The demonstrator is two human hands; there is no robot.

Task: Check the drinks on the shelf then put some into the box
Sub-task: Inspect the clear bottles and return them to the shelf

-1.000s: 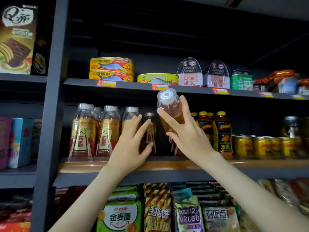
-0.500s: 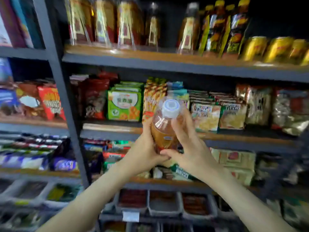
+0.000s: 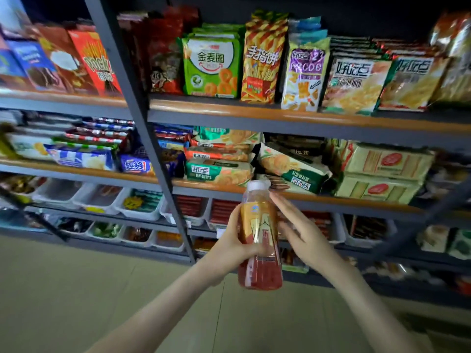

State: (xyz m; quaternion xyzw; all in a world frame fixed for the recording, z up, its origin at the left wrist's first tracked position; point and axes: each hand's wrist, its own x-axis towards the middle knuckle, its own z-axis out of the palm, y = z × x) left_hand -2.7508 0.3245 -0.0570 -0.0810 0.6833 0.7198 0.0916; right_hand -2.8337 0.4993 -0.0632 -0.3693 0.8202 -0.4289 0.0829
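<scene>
The bottle (image 3: 258, 225) gripped by the left hand (image 3: 229, 248) is gold with red figures above the grip, red below it, with a white cap (image 3: 257, 186) on top. Well above the grip stand a green bag (image 3: 211, 66) with orange rings and a red-and-yellow striped bag (image 3: 262, 59).

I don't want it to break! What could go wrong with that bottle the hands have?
Only the left hand grips the clear plastic drink bottle with the white cap; the right hand is open beside it, so it might slip onto the beige floor. No box is in view, so it may need carrying somewhere first.
</scene>
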